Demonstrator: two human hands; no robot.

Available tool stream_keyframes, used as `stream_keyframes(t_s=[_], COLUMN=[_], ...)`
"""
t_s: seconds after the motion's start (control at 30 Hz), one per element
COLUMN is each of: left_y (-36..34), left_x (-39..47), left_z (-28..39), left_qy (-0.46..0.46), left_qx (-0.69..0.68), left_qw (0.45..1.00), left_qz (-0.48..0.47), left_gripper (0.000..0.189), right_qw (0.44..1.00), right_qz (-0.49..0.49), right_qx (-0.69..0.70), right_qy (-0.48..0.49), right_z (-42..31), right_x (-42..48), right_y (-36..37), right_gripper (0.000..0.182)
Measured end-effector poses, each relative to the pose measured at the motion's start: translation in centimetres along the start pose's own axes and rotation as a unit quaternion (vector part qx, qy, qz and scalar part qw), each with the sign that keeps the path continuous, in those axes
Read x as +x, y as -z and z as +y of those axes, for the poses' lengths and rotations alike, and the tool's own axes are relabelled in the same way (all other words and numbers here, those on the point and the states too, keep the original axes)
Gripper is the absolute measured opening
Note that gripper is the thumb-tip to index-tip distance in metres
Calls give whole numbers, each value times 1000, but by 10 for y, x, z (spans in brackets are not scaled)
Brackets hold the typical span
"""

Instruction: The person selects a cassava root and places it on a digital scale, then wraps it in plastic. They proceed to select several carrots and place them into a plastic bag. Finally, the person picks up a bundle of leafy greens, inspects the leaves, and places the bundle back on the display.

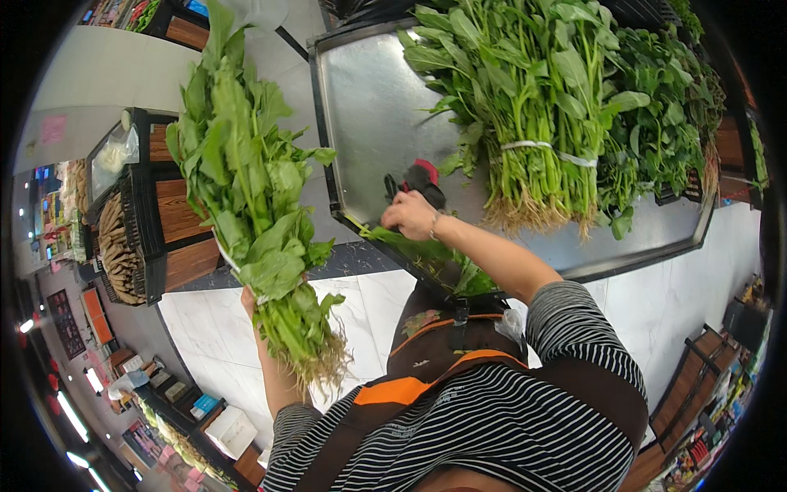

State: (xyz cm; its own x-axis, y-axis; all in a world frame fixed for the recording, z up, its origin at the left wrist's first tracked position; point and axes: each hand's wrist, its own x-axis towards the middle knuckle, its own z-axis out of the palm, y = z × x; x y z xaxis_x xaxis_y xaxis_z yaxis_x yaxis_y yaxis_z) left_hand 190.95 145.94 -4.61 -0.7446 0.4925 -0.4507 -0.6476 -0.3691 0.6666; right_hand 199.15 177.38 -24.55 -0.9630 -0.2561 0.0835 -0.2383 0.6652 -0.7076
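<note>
My left hand (248,301) grips a large bunch of leafy greens (246,184) with pale roots, held out over the floor at the left of the metal table. A white tie shows at the bunch's side. My right hand (409,215) is closed at a red and black tool (421,178), whose kind is unclear, low over the table's metal top (369,123). Loose leaves (430,252) lie under my right forearm by the near rim. Beyond stand tied bunches of leafy greens (541,166) with white bands and trimmed roots, roots towards me.
More dark leafy greens (652,117) lie at the table's right end. At the left, a black crate (117,246) holds long brown roots beside wooden-faced stands (184,209). A white box (230,430) is at lower left. A raised black rim borders the table.
</note>
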Motion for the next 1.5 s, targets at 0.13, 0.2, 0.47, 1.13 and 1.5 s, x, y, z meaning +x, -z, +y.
stream_keyframes(t_s=[0.13,0.2,0.47,1.13,1.5], left_y=[44,39,-75,-122,-189], left_x=[21,29,55,219,220], left_z=[-32,-47,-75,-114,-258], left_qy=[0,11,67,-165,-286], left_qx=[40,61,66,764,770], left_qw=[998,996,995,595,552], left_qz=[-42,-62,-16,189,-146], left_gripper=[73,71,64,132,62], right_qw=[999,994,957,940,877], right_qz=[-31,-32,150,51,353], right_qx=[5,19,-88,-54,-55], right_qy=[-40,-99,-230,-334,-323], right_z=[-21,-18,-72,-72,-131], right_x=[-104,-141,-80,-131,-231], right_y=[21,32,106,53,129], right_gripper=[29,29,34,25,42])
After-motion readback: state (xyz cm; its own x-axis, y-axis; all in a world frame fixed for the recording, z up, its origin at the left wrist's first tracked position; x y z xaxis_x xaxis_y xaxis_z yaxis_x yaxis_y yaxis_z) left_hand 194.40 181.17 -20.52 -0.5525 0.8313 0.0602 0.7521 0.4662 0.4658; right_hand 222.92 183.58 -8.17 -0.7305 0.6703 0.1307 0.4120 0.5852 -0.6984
